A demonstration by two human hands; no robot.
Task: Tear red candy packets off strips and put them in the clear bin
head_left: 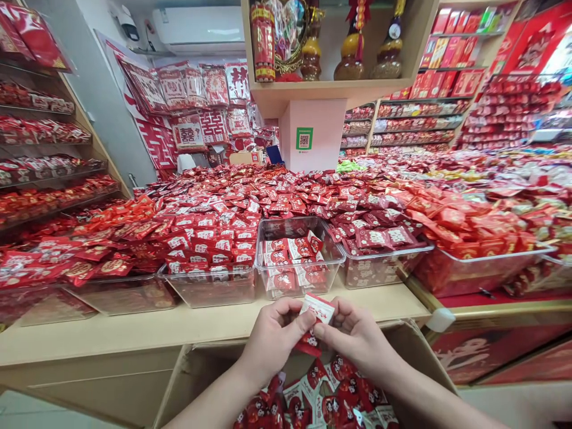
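"What are your hands doing, in the view from your head?"

"My left hand [277, 333] and my right hand [360, 336] are both grasping one small packet [320, 307], pinched with the thumbs on the side facing me. It's white at the top, red lower down, and slightly tilted."

"Where is it, exactly?"

"On my side of the clear tub [290, 227], just in front of it, and above an open cardboard box [194, 378]."

"What's in those two?"

"The clear tub has red-and-white packets [300, 248] set in rows, with bare wall showing behind them. The box, nearer me than the clear tub, holds a loose heap of similar packets [322, 399], lying at all angles."

"And around the clear tub?"

"It stands on a pale counter [214, 322]. Just to its left is a second tub [212, 292], piled with red packets [208, 220]. Just to its right are dark red packets [373, 238], and farther right, orange-red ones. Behind it rises a pillar [288, 134] with a green code sign [304, 139]."

"Higher up?"

"Above and behind the clear tub, a wooden cabinet [313, 93] bears bottles [348, 62]. Behind it and to its left, a white air conditioner [205, 27] is above red-and-white decorations [214, 126]."
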